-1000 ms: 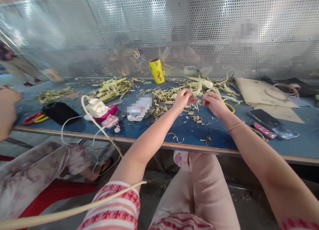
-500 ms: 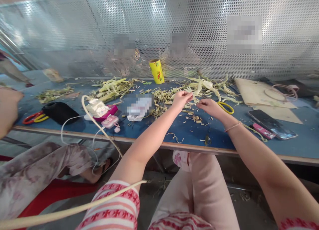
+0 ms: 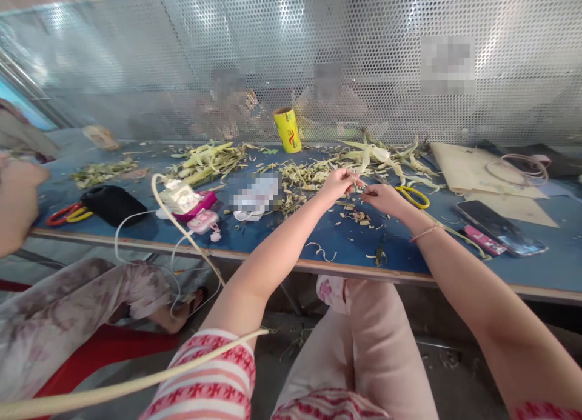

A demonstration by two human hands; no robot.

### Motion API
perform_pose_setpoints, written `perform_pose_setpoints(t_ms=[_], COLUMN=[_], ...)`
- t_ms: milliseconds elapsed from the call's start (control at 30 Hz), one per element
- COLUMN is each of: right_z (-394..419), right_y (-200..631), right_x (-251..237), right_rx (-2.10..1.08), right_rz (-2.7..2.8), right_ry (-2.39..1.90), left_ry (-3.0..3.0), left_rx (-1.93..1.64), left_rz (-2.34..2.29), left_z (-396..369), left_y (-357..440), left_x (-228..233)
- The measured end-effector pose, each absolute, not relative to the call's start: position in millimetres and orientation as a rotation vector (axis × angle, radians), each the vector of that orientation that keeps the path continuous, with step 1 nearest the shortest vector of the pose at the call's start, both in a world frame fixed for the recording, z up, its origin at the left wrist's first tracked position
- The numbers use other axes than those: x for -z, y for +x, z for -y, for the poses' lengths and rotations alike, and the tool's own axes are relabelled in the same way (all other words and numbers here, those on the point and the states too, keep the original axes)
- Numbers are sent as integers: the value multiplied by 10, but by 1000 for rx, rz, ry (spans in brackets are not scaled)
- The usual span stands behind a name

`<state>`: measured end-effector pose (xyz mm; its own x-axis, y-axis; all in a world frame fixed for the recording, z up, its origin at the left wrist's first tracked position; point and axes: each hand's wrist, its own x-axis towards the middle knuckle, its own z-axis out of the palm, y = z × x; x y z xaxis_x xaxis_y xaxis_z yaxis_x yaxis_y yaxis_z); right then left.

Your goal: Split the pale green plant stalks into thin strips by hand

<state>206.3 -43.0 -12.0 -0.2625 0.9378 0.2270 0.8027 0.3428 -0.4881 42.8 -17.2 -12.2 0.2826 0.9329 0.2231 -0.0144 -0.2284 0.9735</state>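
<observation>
My left hand [image 3: 337,183] and my right hand [image 3: 384,197] are held close together over the blue table [image 3: 282,241], fingers pinched on a thin pale strip of leaf [image 3: 360,188] stretched between them. Just behind the hands lies a heap of cut dried leaf scraps [image 3: 302,179]. Longer pale green husk leaves [image 3: 381,154] are piled farther back. Yellow-handled scissors [image 3: 413,196] lie on the table right beside my right hand.
A yellow roll [image 3: 287,130] stands at the back by the perforated metal screen [image 3: 291,56]. Two phones [image 3: 501,236] lie at right near a board [image 3: 482,168]. A black pouch [image 3: 111,205], pink gadgets [image 3: 195,211] with white cables and red-yellow scissors [image 3: 68,214] lie left. Another person's arm [image 3: 16,196] is at far left.
Both hands have shifted a little farther from me and closer together, and the right hand has lowered toward the table. The fingertips now almost meet on the strip.
</observation>
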Motion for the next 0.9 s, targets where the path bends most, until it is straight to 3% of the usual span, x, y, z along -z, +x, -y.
perform_pose_setpoints(t_ms=[233, 500, 900], right_z=[438, 481, 473], right_y=[2075, 2064, 2042], right_x=[77, 33, 29], right_rx=[-320, -503, -531], right_rz=[2053, 1971, 1937], right_ry=[-1532, -1327, -1328], left_ry=[1728, 1523, 1405], left_rx=[-988, -1038, -1091], left_rz=[-1002, -1035, -952], left_z=[147, 134, 170], left_y=[372, 379, 378], left_x=[164, 180, 146])
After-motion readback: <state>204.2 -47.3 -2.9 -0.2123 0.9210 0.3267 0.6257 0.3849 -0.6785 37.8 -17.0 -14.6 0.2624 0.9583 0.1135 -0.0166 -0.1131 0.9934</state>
